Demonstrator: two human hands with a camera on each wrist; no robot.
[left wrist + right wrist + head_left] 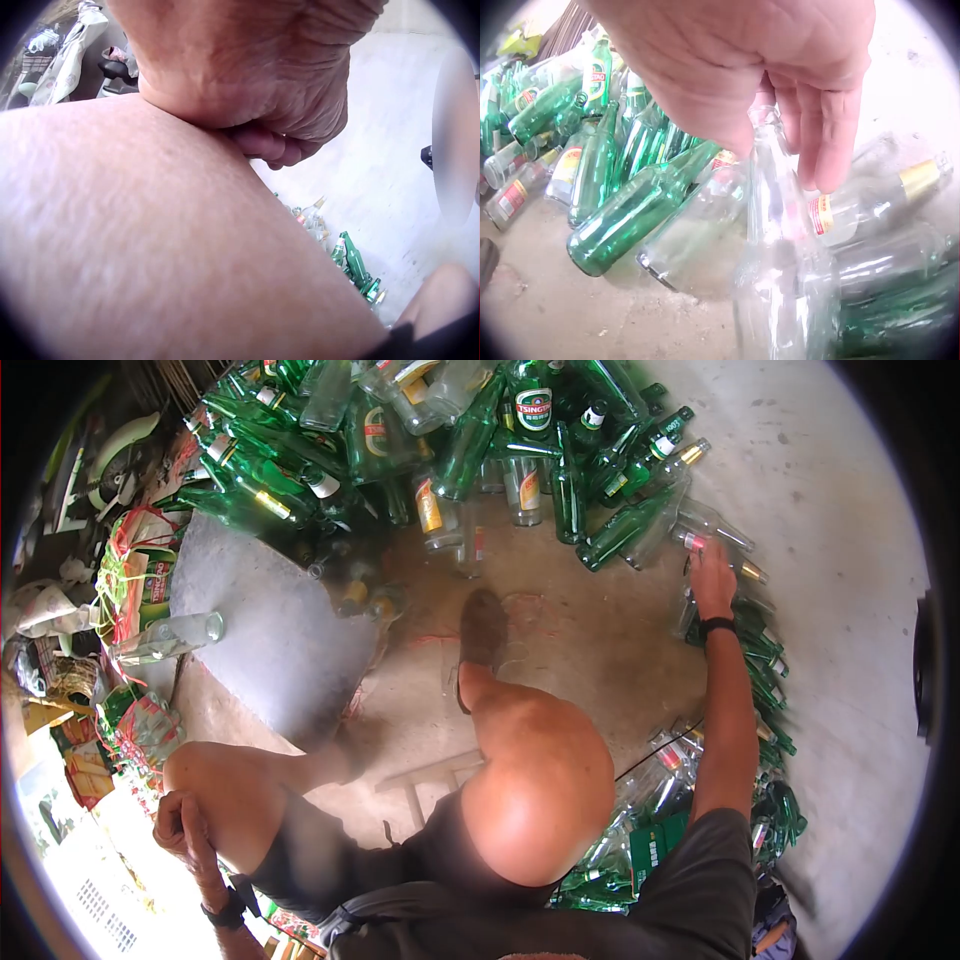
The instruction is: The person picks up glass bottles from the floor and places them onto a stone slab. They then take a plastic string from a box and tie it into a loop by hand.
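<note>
Clear glass bottle [784,289], neck pinched in the right hand [712,578], runs lengthwise away from its fingers beside other bottles [694,236] — the left hand [185,828], loosely curled on a knee [222,778], lies well apart.

Over my remote feed I see the clear bottle [780,292] as smooth, glossy glass; left of it, a green bottle [641,210] of shiny glass and a matt, gritty floor [667,322]; right of it, a papery label [821,215] and a shiny, foil-like neck wrap [921,180]; well apart from it, a sleeve [700,875] of matt cloth.
</note>
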